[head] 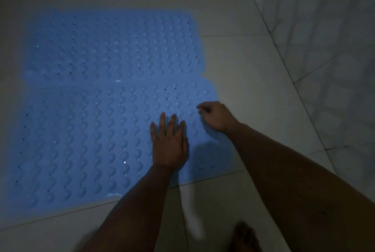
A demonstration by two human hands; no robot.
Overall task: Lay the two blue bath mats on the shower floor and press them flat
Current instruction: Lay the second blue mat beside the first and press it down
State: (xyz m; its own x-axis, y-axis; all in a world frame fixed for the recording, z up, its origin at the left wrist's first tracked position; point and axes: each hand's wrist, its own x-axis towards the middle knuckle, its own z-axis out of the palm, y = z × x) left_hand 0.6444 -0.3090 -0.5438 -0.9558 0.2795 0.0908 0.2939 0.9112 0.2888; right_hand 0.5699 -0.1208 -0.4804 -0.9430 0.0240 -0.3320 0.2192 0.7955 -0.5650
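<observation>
Blue near mat point(81, 140) under left hand point(169, 146)

The near bath mat point(81, 140) is cut off by the left edge, part being hidden beneath the left hand point(169, 146). The fingertips of the right hand point(217, 116) are blurred. A foot point(244, 237) is cropped below.

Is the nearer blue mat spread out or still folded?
Spread out: the nearer blue mat lies open across the floor tiles, the left hand flat on it.
</observation>
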